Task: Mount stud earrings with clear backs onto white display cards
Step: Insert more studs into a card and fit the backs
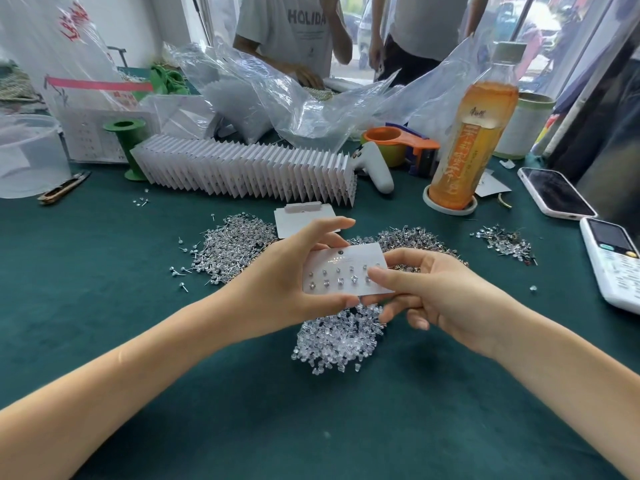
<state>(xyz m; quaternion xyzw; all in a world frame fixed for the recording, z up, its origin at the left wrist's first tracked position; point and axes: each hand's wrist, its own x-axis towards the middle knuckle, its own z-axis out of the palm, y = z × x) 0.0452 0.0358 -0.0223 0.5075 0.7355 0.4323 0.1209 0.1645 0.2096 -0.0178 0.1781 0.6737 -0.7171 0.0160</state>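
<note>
Head view: left hand [277, 282] and right hand [433, 292] both grip a white display card [346, 271] bearing stud earrings [341, 280], above clear backs [339, 337] heaped on the green tabletop [311, 427].

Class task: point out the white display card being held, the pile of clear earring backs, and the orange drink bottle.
White display card [349, 271], head view, its studded face.
Pile of clear earring backs [337, 341], head view, pile's middle.
Orange drink bottle [472, 140], head view, its label.
</note>
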